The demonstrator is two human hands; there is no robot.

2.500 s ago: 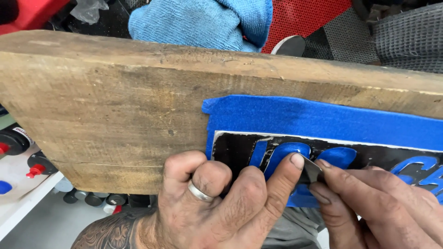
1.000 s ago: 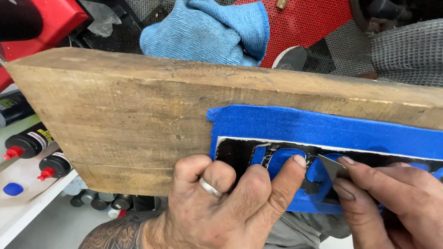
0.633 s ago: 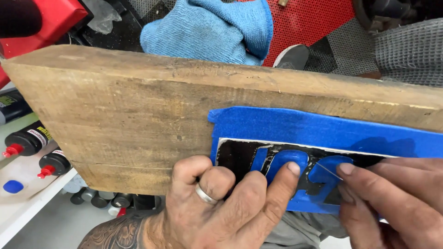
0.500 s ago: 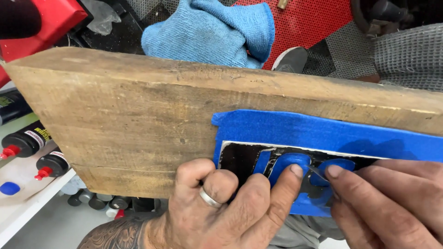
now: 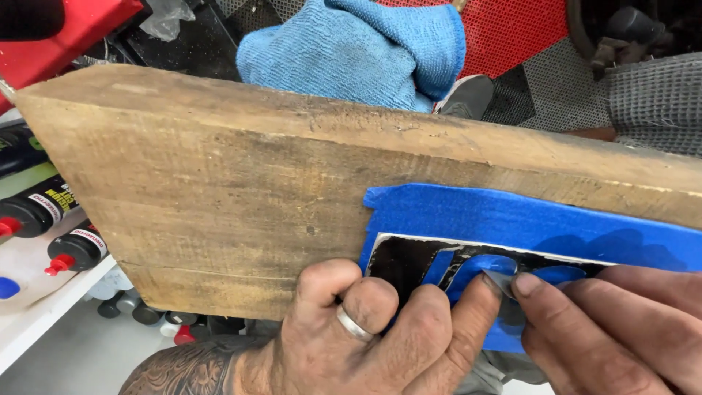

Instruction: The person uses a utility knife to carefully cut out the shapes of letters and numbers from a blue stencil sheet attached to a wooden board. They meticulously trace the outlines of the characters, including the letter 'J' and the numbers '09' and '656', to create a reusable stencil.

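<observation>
A thick weathered wooden plank [image 5: 241, 183] fills the middle of the view. Blue masking tape [image 5: 512, 219] frames a black-painted stencil patch [image 5: 398, 263] with blue letter pieces on its lower right face. My left hand [image 5: 365, 336], a ring on one finger, curls over the plank's lower edge, its index fingertip pressing on a blue stencil piece. My right hand [image 5: 621, 329] comes in from the lower right and pinches a small grey blade [image 5: 501, 281] against the stencil, right beside the left fingertip.
A crumpled blue cloth [image 5: 358, 51] lies behind the plank, next to a red mesh surface [image 5: 512, 33]. Dark squeeze bottles with red tips [image 5: 51, 227] rest on a white shelf at the left. More bottles [image 5: 124, 307] stand below the plank.
The view has drifted, so the plank sits further right and lower. My right hand has brought the blade in closer to the left index fingertip on the stencil.
</observation>
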